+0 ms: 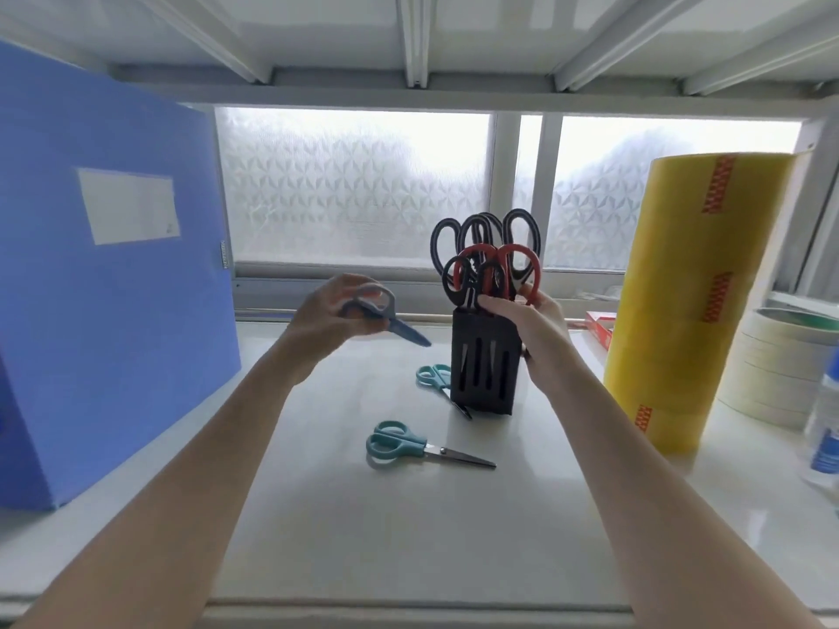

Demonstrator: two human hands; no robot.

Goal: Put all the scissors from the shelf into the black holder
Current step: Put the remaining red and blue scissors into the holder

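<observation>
Two teal scissors left on shelf (318,537): one (408,444) mid-shelf, one (436,379) touching black holder (483,370) left side. Several pairs already in holder. Left hand (336,311) grips blue scissors (386,317), airborne beside holder. Right hand (540,338) clasps holder rim.

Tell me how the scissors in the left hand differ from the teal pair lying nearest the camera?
The scissors in the left hand have grey handles and blue blades; the teal pair has teal handles and bare metal blades. The first is held in the air by the left hand, blades pointing right and down; the teal pair lies flat on the shelf, untouched. Both are shut and not yet in the holder.
</observation>
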